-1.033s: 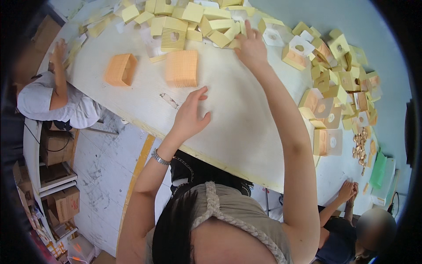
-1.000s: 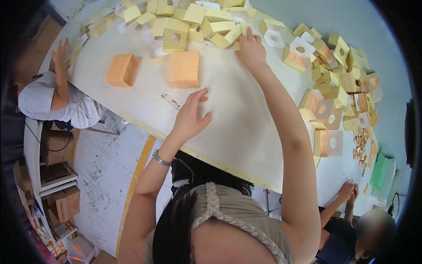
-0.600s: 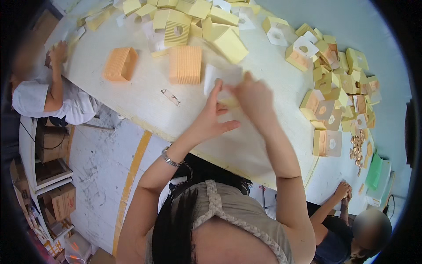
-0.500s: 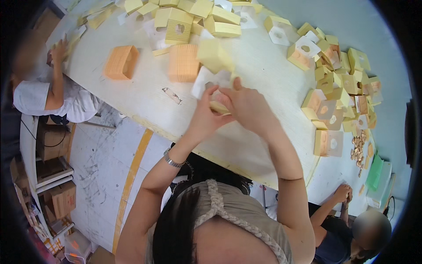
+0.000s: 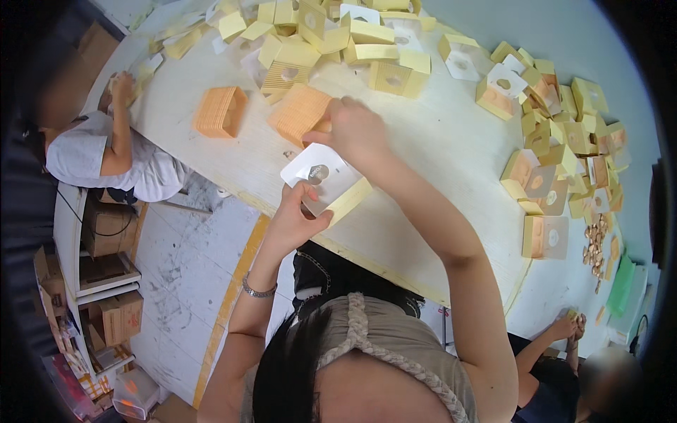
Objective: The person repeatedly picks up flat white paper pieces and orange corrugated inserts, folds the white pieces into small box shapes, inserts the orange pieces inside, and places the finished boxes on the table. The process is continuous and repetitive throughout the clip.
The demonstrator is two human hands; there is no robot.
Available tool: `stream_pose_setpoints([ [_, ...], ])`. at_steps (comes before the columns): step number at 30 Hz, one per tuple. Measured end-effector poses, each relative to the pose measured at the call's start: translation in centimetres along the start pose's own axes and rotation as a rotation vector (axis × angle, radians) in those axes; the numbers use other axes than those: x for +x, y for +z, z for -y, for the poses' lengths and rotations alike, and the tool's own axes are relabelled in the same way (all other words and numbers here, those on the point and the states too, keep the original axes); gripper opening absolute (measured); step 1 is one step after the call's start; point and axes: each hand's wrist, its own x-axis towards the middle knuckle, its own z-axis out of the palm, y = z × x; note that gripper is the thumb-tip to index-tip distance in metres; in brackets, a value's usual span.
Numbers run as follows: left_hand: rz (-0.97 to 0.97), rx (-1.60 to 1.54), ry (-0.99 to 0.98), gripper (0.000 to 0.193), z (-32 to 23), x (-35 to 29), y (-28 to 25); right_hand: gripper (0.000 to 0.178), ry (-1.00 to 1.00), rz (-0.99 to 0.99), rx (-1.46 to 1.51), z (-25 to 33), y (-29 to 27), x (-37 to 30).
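My left hand (image 5: 293, 224) grips a small pale-yellow box (image 5: 350, 201) near the table's front edge, its thumb on the near side. The box's white flap (image 5: 321, 173) faces up and has a round cut-out. Just beyond it, my right hand (image 5: 356, 134) is at the right end of a stack of orange ribbed inserts (image 5: 295, 113). Its fingers curl round that end, so their tips are partly hidden. A second orange ribbed stack (image 5: 220, 111) stands farther left, apart from both hands.
Yellow boxes (image 5: 303, 21) lie heaped along the far side, and more boxes (image 5: 546, 144) at the right. Small gold-coloured pieces (image 5: 596, 243) lie beyond my right arm. One co-worker (image 5: 92, 151) sits at the left, another (image 5: 553, 381) at the lower right.
My right hand has left the white-flapped box and reached the orange stack; my left hand keeps the box. Another yellow box has slid from beyond my hands toward the far heap.
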Motion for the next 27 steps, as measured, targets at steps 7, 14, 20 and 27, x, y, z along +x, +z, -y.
stream_pose_setpoints([
  [7, -0.036, 0.072, 0.144, 0.052, 1.2, 0.4, 1.0, 0.022, 0.709, 0.357, 0.858, -4.8, 4.6, 6.4],
  [14, -0.102, 0.366, 0.334, 0.067, 0.0, 2.0, 1.1, 0.028, 0.826, 0.315, 1.111, -3.4, 1.7, 8.1],
  [20, -0.056, 0.299, 0.338, 0.071, 0.4, 2.6, 1.0, 0.048, 0.796, 0.599, 1.225, -10.7, -0.2, 5.8],
  [27, -0.178, 0.093, 0.551, 0.105, 2.5, 4.1, 2.3, 0.070, 0.586, 0.433, 0.147, -13.2, -9.1, -4.8],
])
